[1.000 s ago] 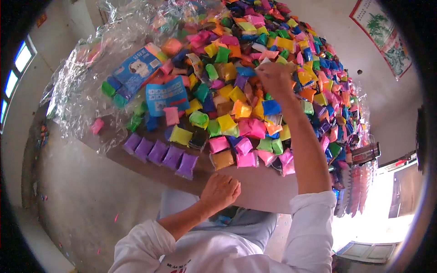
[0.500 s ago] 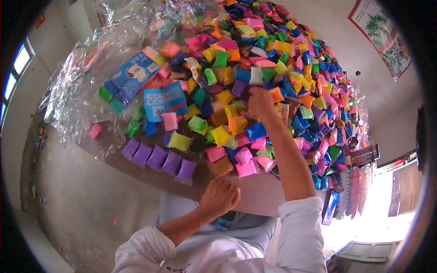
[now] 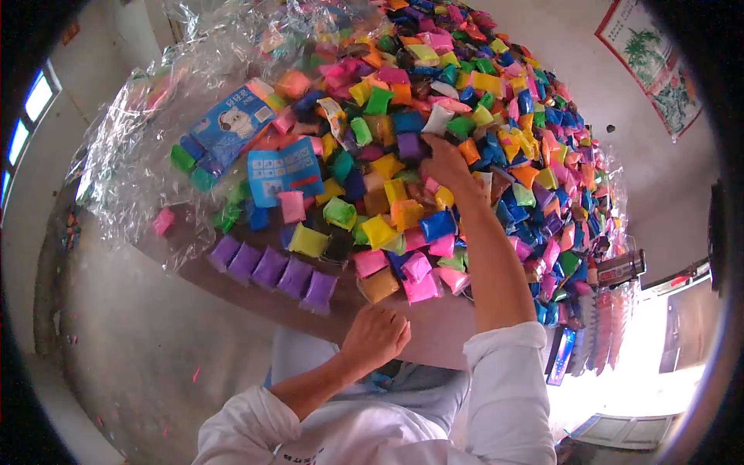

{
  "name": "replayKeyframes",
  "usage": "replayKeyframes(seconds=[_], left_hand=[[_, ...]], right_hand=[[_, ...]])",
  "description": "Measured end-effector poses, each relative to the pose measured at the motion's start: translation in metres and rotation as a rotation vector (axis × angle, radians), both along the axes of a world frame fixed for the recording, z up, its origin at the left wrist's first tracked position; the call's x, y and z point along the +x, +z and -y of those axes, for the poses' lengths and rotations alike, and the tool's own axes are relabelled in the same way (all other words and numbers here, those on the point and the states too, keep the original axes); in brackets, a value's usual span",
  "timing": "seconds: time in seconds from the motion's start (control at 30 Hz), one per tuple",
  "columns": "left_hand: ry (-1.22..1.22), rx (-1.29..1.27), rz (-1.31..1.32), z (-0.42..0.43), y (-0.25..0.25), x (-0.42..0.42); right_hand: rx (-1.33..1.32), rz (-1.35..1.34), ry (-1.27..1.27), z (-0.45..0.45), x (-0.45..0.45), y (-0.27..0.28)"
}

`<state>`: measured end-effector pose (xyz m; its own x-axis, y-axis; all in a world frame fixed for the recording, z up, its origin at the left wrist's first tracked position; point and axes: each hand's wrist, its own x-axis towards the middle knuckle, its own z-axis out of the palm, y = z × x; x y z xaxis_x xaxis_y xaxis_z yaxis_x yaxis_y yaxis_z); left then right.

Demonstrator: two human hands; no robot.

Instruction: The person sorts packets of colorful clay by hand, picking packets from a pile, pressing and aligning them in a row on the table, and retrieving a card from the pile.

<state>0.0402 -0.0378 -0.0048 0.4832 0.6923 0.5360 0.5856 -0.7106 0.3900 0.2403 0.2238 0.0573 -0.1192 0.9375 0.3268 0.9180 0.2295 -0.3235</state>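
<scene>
My right hand (image 3: 448, 164) reaches into a big heap of small, soft, coloured packets. Its fingers are bent against the right edge of a purple packet (image 3: 409, 146); the fingertips are partly hidden. A white packet (image 3: 438, 120) lies tilted just beyond them. My left hand (image 3: 376, 337) rests at the near table edge as a loose fist, and nothing shows in it. Close to its knuckles is a brown packet (image 3: 380, 286). Left of that, several purple packets (image 3: 294, 277) lie in a neat row along the edge.
Clear plastic wrap (image 3: 147, 147) covers the table's left side. On it is a blue printed bag with a dog picture (image 3: 232, 120), near a light blue printed card (image 3: 284, 172). A dark can (image 3: 620, 267) lies at the right edge, above a device with a lit blue screen (image 3: 561, 355).
My right hand has shifted slightly among the packets. The white packet has tipped and moved away a little, and the purple one has moved slightly. My left hand stays put.
</scene>
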Motion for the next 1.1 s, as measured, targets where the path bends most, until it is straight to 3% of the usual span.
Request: replayKeyframes(seconds=[0.03, 0.1, 0.13, 0.2, 0.4, 0.53, 0.63, 0.7, 0.73, 0.8, 0.93, 1.07, 1.1], left_hand=[[0.001, -0.006, -0.001, 0.001, -0.001, 0.0], [-0.001, -0.06, -0.039, 0.002, -0.001, 0.001], [-0.004, -0.06, -0.04, 0.001, -0.002, 0.001], [-0.008, -0.007, 0.049, -0.001, -0.006, 0.002], [0.026, 0.008, 0.043, 0.001, -0.009, 0.004], [0.014, 0.044, 0.071, 0.0, -0.012, 0.004], [0.009, 0.047, 0.053, 0.001, -0.012, 0.003], [0.023, -0.001, -0.033, 0.003, -0.009, 0.002], [0.021, -0.002, -0.034, 0.003, -0.006, 0.002], [-0.013, -0.067, -0.035, 0.002, 0.0, 0.0], [0.006, 0.009, 0.025, 0.002, -0.006, 0.001], [0.007, -0.11, 0.021, 0.001, -0.002, 0.001], [0.003, -0.158, -0.006, 0.001, -0.001, 0.0]], right_hand=[[-0.006, -0.001, 0.001, -0.007, 0.008, -0.005], [-0.01, -0.125, 0.259, -0.02, 0.023, -0.009], [-0.009, -0.126, 0.256, -0.009, 0.016, 0.006], [-0.458, -0.437, 0.061, 0.012, 0.006, 0.035], [-0.589, -0.829, 0.102, 0.013, 0.012, 0.03], [-0.646, -0.887, 0.202, 0.022, 0.007, 0.036], [-0.633, -0.781, 0.171, 0.015, -0.006, 0.031], [-0.36, -0.292, 0.03, 0.007, -0.021, 0.012], [-0.361, -0.293, 0.028, 0.013, -0.035, 0.011], [-0.153, 0.028, -0.215, 0.03, -0.06, 0.008], [-0.073, -0.207, -0.194, 0.047, -0.059, 0.025], [0.237, -0.596, -0.07, 0.139, -0.038, 0.076], [0.216, -0.581, -0.087, 0.166, -0.029, 0.076]])
